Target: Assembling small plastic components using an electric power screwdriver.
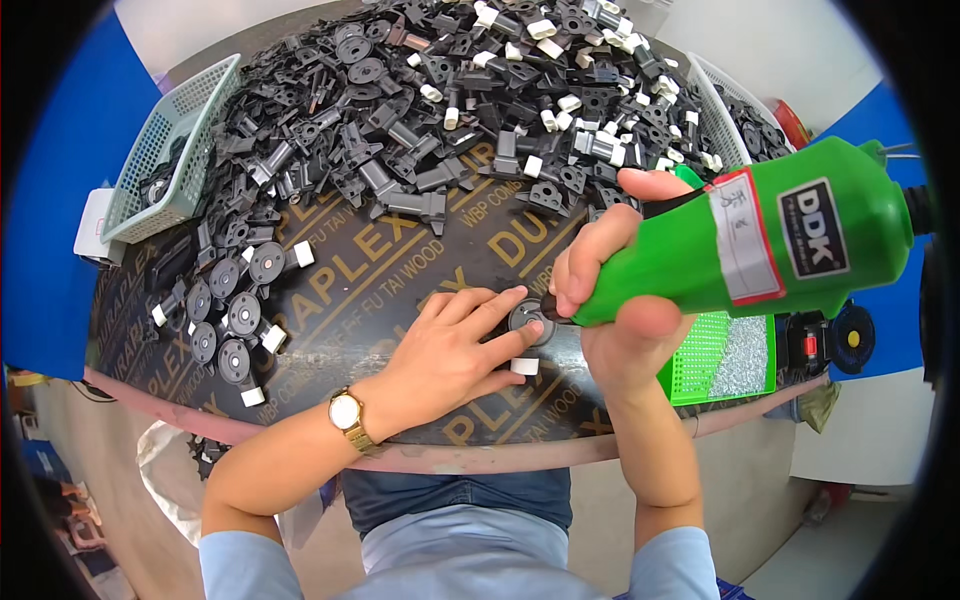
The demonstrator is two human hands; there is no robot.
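Note:
A green electric screwdriver [690, 265] is gripped in my right hand [625, 335], its body slanting up to the right. Its dark tip points down at a round black plastic part [530, 322] on the board, and the bit's contact point is hard to make out. My left hand [440, 350], with a gold watch on the wrist, holds that part by its edge. A white block [524, 366] sticks out on the part's near side, beside my fingertips.
Black plastic pieces, some with white caps, form a large heap [390, 140] at the back. Several similar disc parts [244, 314] lie on the left. Pale mesh baskets stand left [208, 100] and right [722, 115]. A green tray [690, 385] with small silvery pieces sits right.

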